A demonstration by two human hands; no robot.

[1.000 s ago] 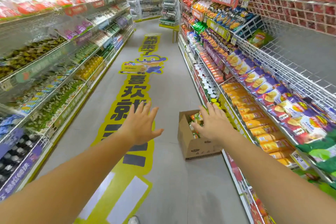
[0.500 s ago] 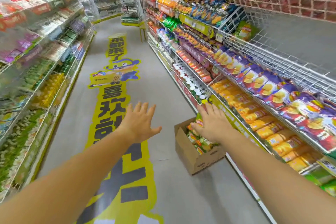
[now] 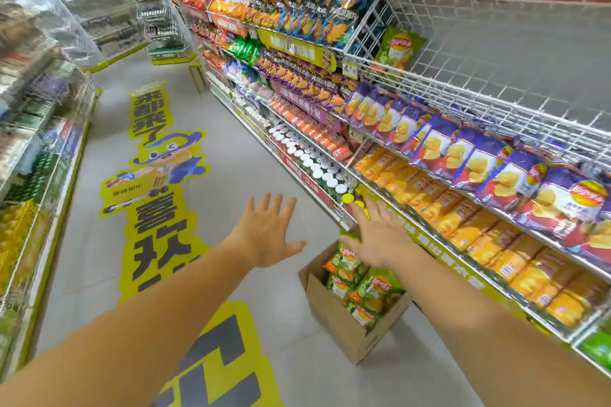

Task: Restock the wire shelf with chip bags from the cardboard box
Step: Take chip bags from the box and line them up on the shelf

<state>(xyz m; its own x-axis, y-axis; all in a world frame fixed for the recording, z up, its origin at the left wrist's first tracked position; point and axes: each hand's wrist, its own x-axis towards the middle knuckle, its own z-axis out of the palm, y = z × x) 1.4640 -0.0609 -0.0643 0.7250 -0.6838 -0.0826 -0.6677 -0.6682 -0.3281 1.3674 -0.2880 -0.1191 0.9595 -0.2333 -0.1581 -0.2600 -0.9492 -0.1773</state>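
Observation:
An open cardboard box (image 3: 334, 314) stands on the aisle floor beside the right-hand shelving, filled with green chip bags (image 3: 373, 291). My right hand (image 3: 377, 235) hovers just above the box's far end, fingers spread and holding nothing. My left hand (image 3: 267, 228) is stretched out over the floor to the left of the box, fingers straight, also holding nothing. Up on the right, a white wire shelf (image 3: 479, 99) is nearly bare, with a single green chip bag (image 3: 396, 49) standing at its left end.
Below the wire shelf run rows of purple chip bags (image 3: 463, 149) and orange chip bags (image 3: 463, 225). Canned goods (image 3: 310, 162) fill a low shelf farther along. Stocked shelving (image 3: 36, 142) lines the left side. A yellow floor graphic (image 3: 158, 208) runs down the grey aisle.
The view has moved forward and turned right, so the box and wire shelf appear nearer and larger. Both hands stay spread, the right one now over the box's far end.

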